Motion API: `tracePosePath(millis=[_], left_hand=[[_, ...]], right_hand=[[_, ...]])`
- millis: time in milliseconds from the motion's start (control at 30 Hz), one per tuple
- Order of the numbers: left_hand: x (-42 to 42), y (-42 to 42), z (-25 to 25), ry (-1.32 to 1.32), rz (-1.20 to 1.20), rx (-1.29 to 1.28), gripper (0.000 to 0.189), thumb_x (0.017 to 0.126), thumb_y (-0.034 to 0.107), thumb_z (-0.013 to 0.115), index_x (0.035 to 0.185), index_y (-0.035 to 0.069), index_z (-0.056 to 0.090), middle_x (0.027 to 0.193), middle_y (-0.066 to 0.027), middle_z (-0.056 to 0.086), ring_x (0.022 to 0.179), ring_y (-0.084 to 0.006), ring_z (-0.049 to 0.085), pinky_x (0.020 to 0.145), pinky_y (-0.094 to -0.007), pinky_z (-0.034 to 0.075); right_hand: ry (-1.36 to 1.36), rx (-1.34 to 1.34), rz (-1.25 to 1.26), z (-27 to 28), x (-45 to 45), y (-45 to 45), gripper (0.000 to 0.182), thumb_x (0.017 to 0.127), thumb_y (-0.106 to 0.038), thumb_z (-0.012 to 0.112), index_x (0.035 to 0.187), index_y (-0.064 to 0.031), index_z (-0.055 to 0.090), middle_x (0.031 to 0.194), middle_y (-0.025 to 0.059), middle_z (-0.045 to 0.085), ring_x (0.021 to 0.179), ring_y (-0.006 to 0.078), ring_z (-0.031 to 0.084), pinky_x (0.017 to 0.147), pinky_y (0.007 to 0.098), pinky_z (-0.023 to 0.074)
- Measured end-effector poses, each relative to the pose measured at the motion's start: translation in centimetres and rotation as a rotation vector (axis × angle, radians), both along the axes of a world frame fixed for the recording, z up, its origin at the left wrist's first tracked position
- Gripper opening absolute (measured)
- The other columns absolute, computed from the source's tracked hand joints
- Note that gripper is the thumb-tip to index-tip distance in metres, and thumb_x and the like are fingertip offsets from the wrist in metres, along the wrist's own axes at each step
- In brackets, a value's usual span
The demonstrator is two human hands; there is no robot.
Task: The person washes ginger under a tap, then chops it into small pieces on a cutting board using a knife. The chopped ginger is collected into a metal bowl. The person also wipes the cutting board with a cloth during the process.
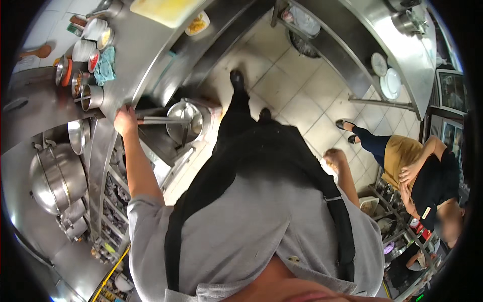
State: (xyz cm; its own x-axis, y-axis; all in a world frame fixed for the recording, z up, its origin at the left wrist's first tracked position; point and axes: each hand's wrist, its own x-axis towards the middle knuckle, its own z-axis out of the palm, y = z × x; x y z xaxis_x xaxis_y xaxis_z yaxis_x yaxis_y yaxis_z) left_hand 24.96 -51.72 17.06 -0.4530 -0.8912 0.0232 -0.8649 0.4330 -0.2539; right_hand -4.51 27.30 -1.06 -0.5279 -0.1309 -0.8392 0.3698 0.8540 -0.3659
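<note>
My left hand (126, 120) is at the edge of the steel counter (128, 71), fingers curled. Long metal utensil handles (164, 120) start right beside it and reach over a round steel pot (185, 130). I cannot tell whether the hand grips these handles or only the counter edge. Down at my right side, my right hand (335, 155) is closed on a pale dish with yellowish food (330, 166), mostly hidden by the fingers. Near the left hand stand a steel pot (92, 97) with a utensil in it and a crumpled teal cloth (105, 67).
Stacked white bowls (85, 50) and small food containers line the left counter. A yellow-stained cutting board (166, 11) lies ahead, with a white dish of food (197, 23) beside it. A person in a tan apron (402, 158) stands right. White plates (391, 83) sit under another steel counter.
</note>
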Motion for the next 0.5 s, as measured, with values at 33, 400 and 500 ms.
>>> tracePosePath(millis=[33, 400, 500], left_hand=[[0.4, 0.3, -0.3, 0.033, -0.049, -0.018, 0.032, 0.095, 0.040, 0.056, 0.112, 0.016, 0.067, 0.111, -0.0128, 0.068, 0.097, -0.0356, 0.068, 0.081, -0.0461, 0.054], [-5.3, 1.3, 1.8, 0.058, 0.178, 0.190, 0.039, 0.092, 0.046, 0.058, 0.109, 0.014, 0.072, 0.093, -0.0114, 0.074, 0.081, -0.0266, 0.074, 0.081, -0.0399, 0.056], [-4.0, 2.1, 3.9, 0.198, 0.307, 0.312, 0.049, 0.090, 0.053, 0.059, 0.109, 0.010, 0.073, 0.082, -0.0099, 0.075, 0.066, -0.0238, 0.074, 0.077, -0.0365, 0.057]], right_hand=[[-0.031, -0.017, -0.023, -0.4, -1.1, 0.5, 0.026, 0.074, -0.020, 0.081, 0.092, -0.0053, 0.071, 0.072, 0.0057, 0.068, 0.060, 0.0162, 0.063, 0.050, 0.0354, 0.0490], [-0.034, -0.223, -0.193, -2.0, -6.8, 3.1, 0.027, 0.077, -0.014, 0.079, 0.097, 0.0021, 0.070, 0.079, 0.0066, 0.070, 0.069, 0.0165, 0.064, 0.062, 0.0330, 0.0511], [0.162, -0.150, 0.182, 1.1, -7.6, -3.7, 0.025, 0.079, -0.014, 0.077, 0.098, 0.0012, 0.070, 0.084, 0.0080, 0.071, 0.074, 0.0179, 0.067, 0.066, 0.0326, 0.0526]])
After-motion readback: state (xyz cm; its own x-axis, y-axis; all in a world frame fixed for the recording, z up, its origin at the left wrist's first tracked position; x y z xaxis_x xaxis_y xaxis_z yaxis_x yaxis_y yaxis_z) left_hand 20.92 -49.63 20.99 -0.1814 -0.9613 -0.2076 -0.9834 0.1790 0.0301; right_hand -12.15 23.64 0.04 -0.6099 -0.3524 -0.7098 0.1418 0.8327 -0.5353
